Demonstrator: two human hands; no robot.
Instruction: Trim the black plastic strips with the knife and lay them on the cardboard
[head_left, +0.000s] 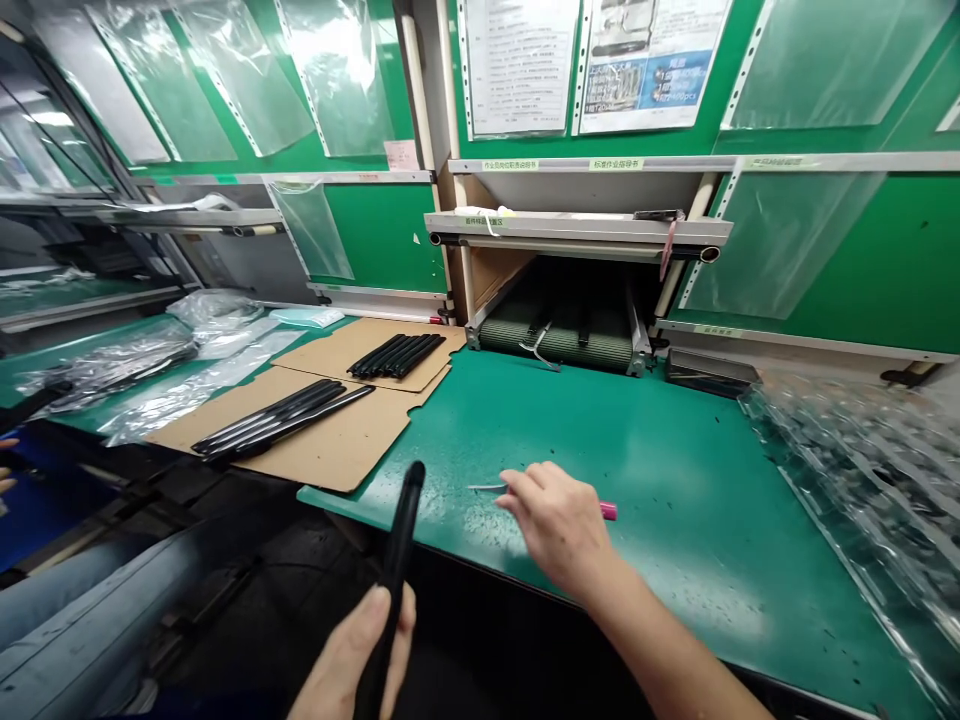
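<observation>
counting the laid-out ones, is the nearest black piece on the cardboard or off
Off: the left hand holds the black piece, and green tabletop shows between it and the cardboard, where other black pieces lie.

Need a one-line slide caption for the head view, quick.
Left hand holding a black bar, right hand gripping a pink-ended tool over a green bench.

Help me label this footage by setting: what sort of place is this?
Likely a factory workstation: a conveyor belt ends at the green worktop, printed sheets hang above, and black parts lie side by side on cardboard.
</observation>
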